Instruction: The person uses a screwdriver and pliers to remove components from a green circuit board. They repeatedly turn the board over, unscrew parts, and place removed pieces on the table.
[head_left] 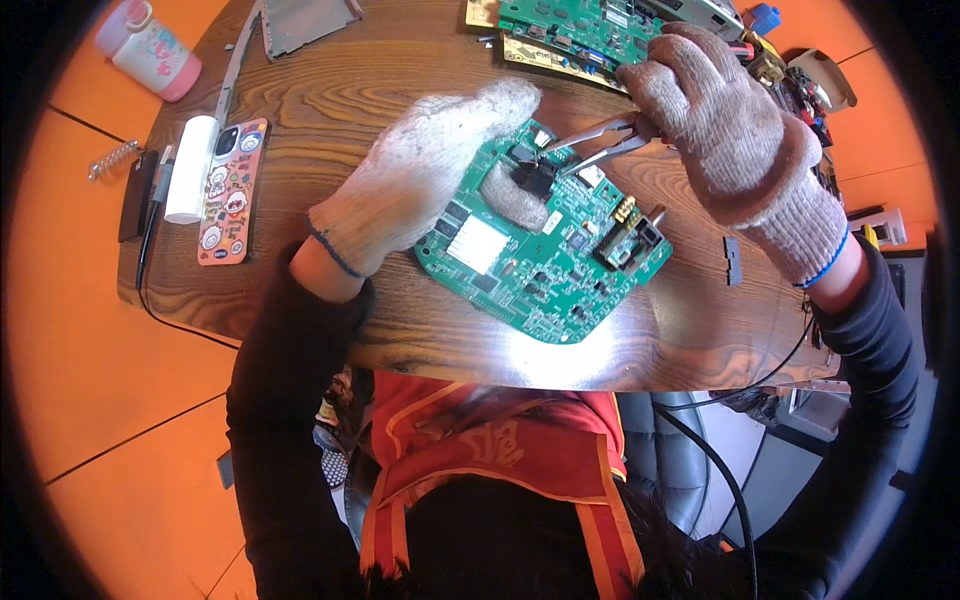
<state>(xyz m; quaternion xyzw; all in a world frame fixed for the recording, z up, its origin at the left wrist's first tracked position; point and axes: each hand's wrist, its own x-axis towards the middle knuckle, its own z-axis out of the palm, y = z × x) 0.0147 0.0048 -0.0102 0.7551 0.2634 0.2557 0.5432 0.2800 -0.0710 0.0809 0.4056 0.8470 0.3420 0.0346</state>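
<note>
My left hand, in a knitted work glove, grips a green circuit board at its upper left edge, with the thumb lying across the board's face. My right hand, gloved as well, is closed on a pair of pliers. The pliers' jaws are spread and reach a black part near the board's upper edge, just beyond my left thumb. Whether the jaws bite on that part I cannot tell. A white square and a metal-and-gold connector block sit on the board.
A second green board lies at the far side of the wooden table. Left stand a phone in a patterned case, a white cylinder and a bottle. A small dark strip and a cable are at the right.
</note>
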